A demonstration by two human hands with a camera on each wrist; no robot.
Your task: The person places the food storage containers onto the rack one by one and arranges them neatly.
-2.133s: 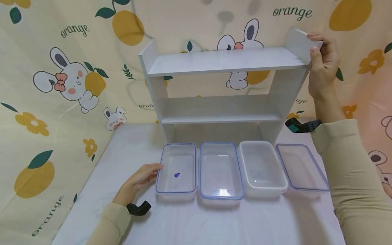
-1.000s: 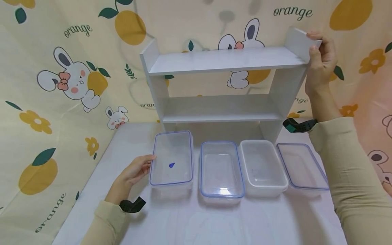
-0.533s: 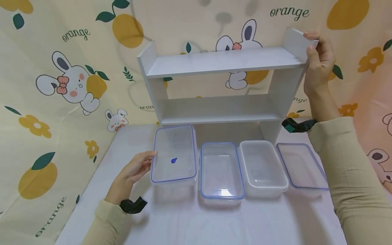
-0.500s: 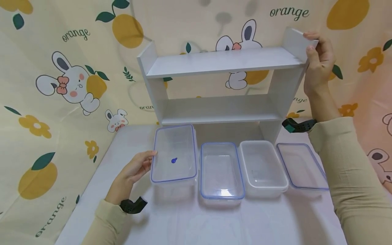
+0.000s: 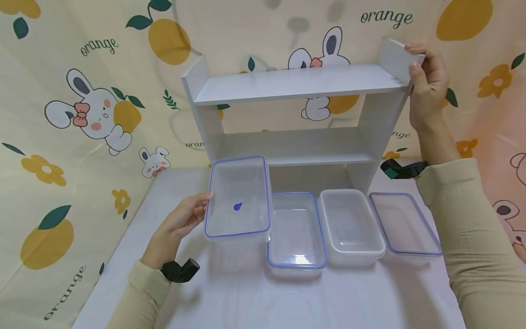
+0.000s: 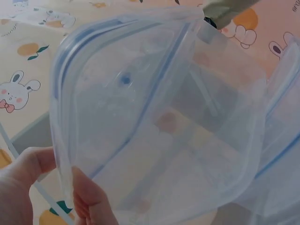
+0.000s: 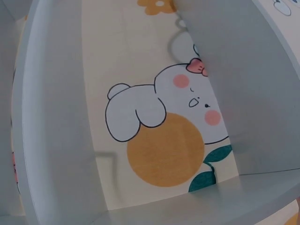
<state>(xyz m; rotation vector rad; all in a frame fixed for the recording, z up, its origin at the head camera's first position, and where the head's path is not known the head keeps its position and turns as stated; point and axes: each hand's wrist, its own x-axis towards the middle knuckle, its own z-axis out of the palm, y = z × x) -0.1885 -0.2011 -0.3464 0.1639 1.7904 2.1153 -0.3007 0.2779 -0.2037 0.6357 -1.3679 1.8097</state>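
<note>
My left hand (image 5: 178, 224) pinches the left side of a clear plastic food container (image 5: 238, 183) with a blue-rimmed lid and a small blue mark on it. The container is raised above the table, in front of the shelf's lower left part. In the left wrist view, thumb and fingers hold the edge of the food container (image 6: 187, 164). My right hand (image 5: 429, 89) grips the top right corner of a white shelf unit (image 5: 304, 84). The right wrist view shows the shelf unit's boards (image 7: 56, 117) from close by, without the hand.
Right of the held container, a blue-rimmed container (image 5: 297, 233), a whitish container (image 5: 352, 224) and another blue-rimmed one (image 5: 404, 224) stand in a row on the white table (image 5: 263, 301). A patterned cloth (image 5: 246, 27) hangs behind the shelf.
My left hand has lifted the leftmost container off the table, first slightly left, then up and rightward toward the shelf. My right hand stays on the shelf corner.
</note>
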